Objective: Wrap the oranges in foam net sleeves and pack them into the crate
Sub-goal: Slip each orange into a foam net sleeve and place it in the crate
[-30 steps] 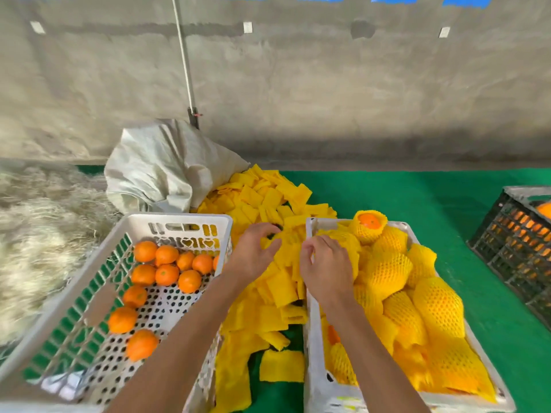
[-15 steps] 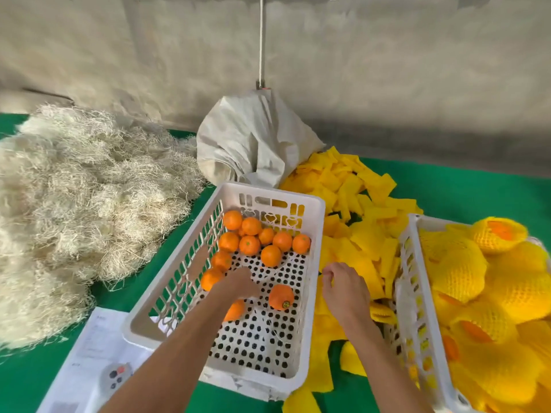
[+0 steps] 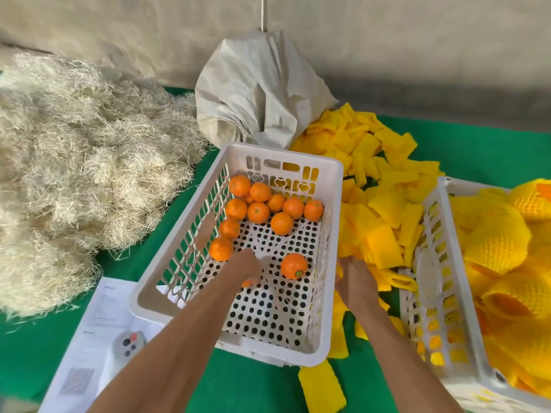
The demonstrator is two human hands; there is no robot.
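Green matting is shown under two white crates. About a dozen bare oranges point(image 3: 281, 223) remain in the near crate point(image 3: 328, 263), where one is closed on by the left hand point(image 3: 246, 268); the right hand point(image 3: 356, 281) rests on loose foam sleeves point(image 3: 384, 210), its grip impossible to tell. Wrapped fruit point(image 3: 495, 245) is heaped in the packing crate point(image 3: 429, 263).

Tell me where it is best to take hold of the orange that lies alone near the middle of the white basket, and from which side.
Take the lone orange from above, fingers around its widest part. It is round and sits free on the basket floor, with bare floor all around. The left hand is already beside it, so that hand seems nearest.
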